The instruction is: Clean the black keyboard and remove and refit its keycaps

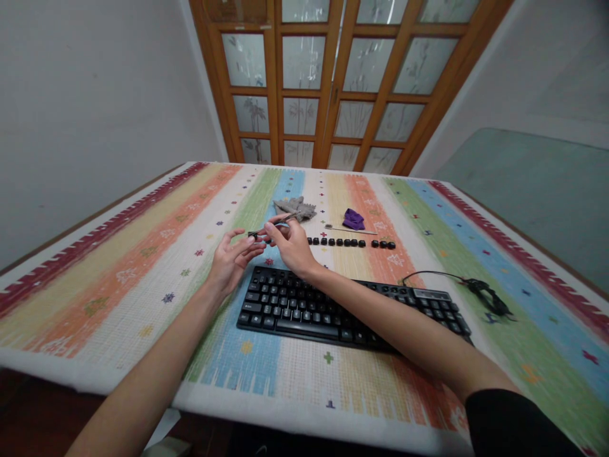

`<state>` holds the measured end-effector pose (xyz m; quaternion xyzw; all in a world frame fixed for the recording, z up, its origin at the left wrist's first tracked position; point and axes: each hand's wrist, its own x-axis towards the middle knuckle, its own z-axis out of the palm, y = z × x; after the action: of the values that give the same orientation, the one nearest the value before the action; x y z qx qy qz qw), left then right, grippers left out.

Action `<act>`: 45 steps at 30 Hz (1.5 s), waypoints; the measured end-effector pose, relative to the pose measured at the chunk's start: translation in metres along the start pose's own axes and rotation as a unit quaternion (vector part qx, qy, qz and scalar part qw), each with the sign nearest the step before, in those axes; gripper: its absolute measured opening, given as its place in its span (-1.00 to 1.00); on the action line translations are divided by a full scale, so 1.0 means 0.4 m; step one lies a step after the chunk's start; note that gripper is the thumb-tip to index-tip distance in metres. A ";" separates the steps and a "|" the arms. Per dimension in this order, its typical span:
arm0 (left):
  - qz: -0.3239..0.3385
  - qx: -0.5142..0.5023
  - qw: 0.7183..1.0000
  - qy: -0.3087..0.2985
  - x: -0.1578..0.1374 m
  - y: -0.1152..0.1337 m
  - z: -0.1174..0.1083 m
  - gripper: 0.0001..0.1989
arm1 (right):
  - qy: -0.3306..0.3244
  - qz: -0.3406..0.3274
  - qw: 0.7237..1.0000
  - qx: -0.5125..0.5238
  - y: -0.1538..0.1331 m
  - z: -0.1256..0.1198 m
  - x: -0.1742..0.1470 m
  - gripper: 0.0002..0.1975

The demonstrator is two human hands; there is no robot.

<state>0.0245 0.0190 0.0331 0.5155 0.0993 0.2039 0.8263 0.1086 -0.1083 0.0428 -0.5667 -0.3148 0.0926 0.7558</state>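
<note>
Above the far left corner of a black keyboard [308, 330], my two hands are close together. My left hand [229, 259] pinches a small black keycap [252, 235] between thumb and fingers. A thin dark tool [287, 218] is gripped in my right hand [295, 249], its tip directed at the keycap; its exact kind is unclear. Just behind the keyboard runs a row of loose black keycaps [339, 242], its left end partly hidden by my right hand. My right forearm crosses over the keyboard and covers part of it.
Behind my hands lies a crumpled grey cloth [297, 207]. A thin brush [349, 230] rests beside a purple cloth [353, 219]. The keyboard's bundled cable [488, 297] lies on the right. A striped tablecloth [157, 279] covers the table, and a pale chair back [528, 171] stands beyond its right edge.
</note>
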 end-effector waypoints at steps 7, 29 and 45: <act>0.002 0.023 1.000 -0.003 -0.002 -0.006 0.007 -0.54 | 0.018 0.035 0.999 0.020 0.002 0.004 -0.005 -0.58; 0.094 0.421 0.901 -0.051 0.082 -0.035 -0.055 -0.54 | -0.090 0.001 0.989 -0.114 -0.072 -0.106 -0.007 -0.59; 0.153 0.529 0.834 -0.041 0.112 -0.064 -0.055 -0.77 | -0.289 -0.031 0.901 -0.321 -0.080 -0.113 -0.044 -0.86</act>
<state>0.0626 0.0467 0.0025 0.8903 0.0783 0.2226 0.3895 0.1140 -0.1639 0.0585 -0.7166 -0.5498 0.1227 0.4113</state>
